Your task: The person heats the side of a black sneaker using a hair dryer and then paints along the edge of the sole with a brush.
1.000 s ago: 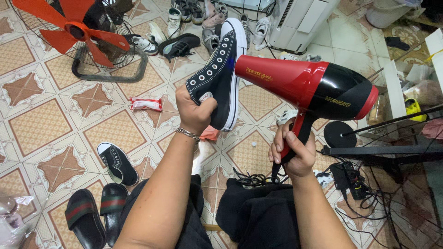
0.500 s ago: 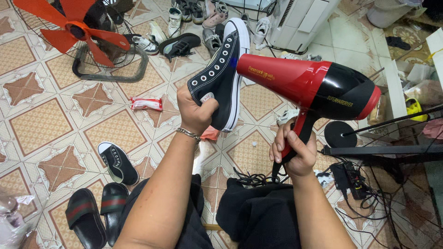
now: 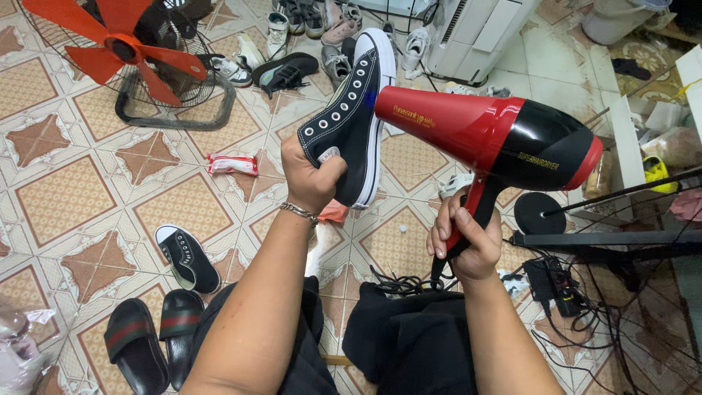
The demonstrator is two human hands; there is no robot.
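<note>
The left hand (image 3: 311, 175) is closed around a black canvas high-top shoe with a white sole (image 3: 351, 121), held up over the tiled floor (image 3: 88, 197). On the right, the right hand (image 3: 464, 238) grips a red and black plastic hair dryer (image 3: 504, 139); its nozzle is touching the shoe's sole.

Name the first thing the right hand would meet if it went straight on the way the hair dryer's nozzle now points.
Probably the black high-top sneaker held in the left hand: the red hair dryer in the right hand aims its nozzle at the white sole, almost touching, though depth is unclear.
</note>
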